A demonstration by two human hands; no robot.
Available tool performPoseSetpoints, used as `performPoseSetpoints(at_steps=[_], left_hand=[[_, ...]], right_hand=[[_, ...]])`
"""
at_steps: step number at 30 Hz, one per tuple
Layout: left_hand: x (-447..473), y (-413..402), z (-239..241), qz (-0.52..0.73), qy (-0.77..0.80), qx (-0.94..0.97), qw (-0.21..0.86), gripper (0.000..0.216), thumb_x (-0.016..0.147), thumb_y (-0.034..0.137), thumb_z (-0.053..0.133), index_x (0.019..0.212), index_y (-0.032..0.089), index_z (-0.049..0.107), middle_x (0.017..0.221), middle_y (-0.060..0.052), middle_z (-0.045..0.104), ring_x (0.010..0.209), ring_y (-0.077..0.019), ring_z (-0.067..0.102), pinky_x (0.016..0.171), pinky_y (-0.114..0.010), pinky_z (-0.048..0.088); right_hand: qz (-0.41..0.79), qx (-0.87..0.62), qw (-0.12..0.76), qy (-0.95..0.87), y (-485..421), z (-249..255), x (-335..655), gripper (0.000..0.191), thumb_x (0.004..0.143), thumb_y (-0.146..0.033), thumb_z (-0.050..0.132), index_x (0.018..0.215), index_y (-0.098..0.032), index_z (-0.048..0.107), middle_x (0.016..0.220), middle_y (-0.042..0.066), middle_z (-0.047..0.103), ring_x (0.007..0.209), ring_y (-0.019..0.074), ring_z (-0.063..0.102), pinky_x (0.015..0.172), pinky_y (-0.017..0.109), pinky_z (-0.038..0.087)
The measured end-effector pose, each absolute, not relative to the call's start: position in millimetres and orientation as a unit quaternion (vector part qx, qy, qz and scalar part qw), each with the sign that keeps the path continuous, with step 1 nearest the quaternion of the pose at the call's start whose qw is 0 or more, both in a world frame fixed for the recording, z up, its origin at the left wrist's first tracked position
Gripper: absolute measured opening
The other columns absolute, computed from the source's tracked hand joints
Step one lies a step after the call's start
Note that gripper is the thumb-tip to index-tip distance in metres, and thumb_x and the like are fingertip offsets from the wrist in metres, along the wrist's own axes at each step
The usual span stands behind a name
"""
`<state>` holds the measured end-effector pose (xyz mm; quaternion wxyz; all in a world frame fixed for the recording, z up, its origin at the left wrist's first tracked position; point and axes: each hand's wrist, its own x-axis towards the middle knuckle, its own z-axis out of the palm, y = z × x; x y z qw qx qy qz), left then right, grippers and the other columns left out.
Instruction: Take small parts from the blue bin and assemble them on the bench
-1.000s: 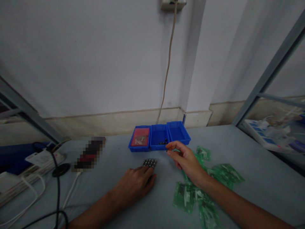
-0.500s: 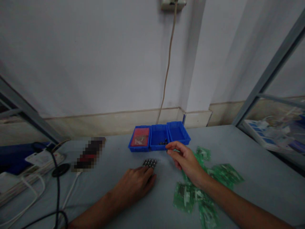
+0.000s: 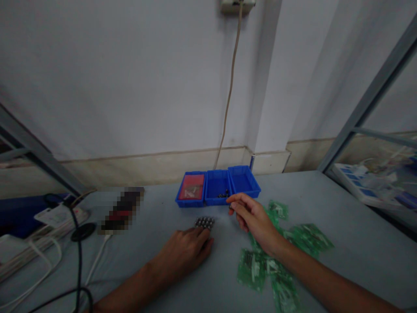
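Note:
A cluster of small shiny metal balls (image 3: 204, 222) lies on the grey table, packed close together in rows. My left hand (image 3: 187, 250) rests palm down at its near side, fingers curled against the near edge; the fingertips are partly hidden. Just in front of the blue trays, my right hand (image 3: 249, 213) is held in the air, thumb and forefinger pinched on a tiny dark ball (image 3: 230, 207). Close beyond it, the middle blue tray (image 3: 216, 178) has several similar dark balls in its front right corner.
To the left stands a blue tray (image 3: 179, 198) with a red packet (image 3: 193, 187); another blue tray (image 3: 243, 179) is at right. Green plastic bags (image 3: 250, 269) of parts lie around my right forearm. Cables (image 3: 79, 261) and a pixelated object (image 3: 122, 211) are at left.
The fingers of my right hand have shifted slightly, and the tiny dark ball shows a little more between them. My left hand and the cluster look unchanged.

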<state>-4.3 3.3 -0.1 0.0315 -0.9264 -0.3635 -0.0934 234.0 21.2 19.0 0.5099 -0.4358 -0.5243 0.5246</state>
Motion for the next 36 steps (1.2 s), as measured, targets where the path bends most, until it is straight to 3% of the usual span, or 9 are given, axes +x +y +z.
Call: performPoseSetpoints(at_steps=[11, 21, 31, 36], left_hand=[[-3.8, 3.4, -0.8, -0.100, -0.359, -0.927, 0.034, 0.019, 0.106, 0.026, 0.046, 0.094, 0.018, 0.060, 0.084, -0.004, 0.069, 0.070, -0.0209, 0.070, 0.060, -0.031, 0.054], [-4.8, 2.7, -0.3, -0.102, -0.355, -0.928, 0.041, 0.021, 0.106, 0.026, 0.045, 0.092, 0.019, 0.059, 0.081, -0.003, 0.068, 0.067, -0.0188, 0.068, 0.058, -0.028, 0.052], [-3.5, 2.3, 2.0, -0.100, -0.359, -0.927, 0.038, 0.020, 0.105, 0.026, 0.045, 0.093, 0.018, 0.059, 0.081, -0.004, 0.067, 0.066, -0.0185, 0.067, 0.058, -0.028, 0.052], [-4.1, 2.7, 0.4, -0.091, -0.360, -0.928, 0.040, 0.017, 0.104, 0.025, 0.048, 0.094, 0.018, 0.060, 0.081, -0.004, 0.068, 0.067, -0.0199, 0.068, 0.058, -0.029, 0.053]], right_hand=[[0.537, -0.436, 0.509, -0.512, 21.5, 19.4, 234.0, 0.030, 0.096, -0.046, 0.059, 0.105, -0.020, 0.068, 0.071, -0.003, 0.058, 0.045, 0.0069, 0.041, 0.040, 0.019, 0.029], [0.509, -0.435, 0.553, -0.496, 21.6, 20.5, 235.0, 0.033, 0.088, -0.045, 0.073, 0.115, -0.028, 0.062, 0.100, -0.001, 0.055, 0.048, 0.0053, 0.040, 0.038, 0.020, 0.030], [0.442, -0.427, 0.529, -0.586, 17.5, 22.4, 236.7, 0.025, 0.090, -0.035, 0.073, 0.112, -0.026, 0.065, 0.104, 0.003, 0.060, 0.062, 0.0119, 0.048, 0.052, 0.025, 0.037], [0.456, -0.424, 0.527, -0.579, 16.0, 22.9, 235.3, 0.025, 0.091, -0.038, 0.073, 0.112, -0.026, 0.065, 0.105, 0.003, 0.061, 0.059, 0.0106, 0.046, 0.048, 0.023, 0.035]])
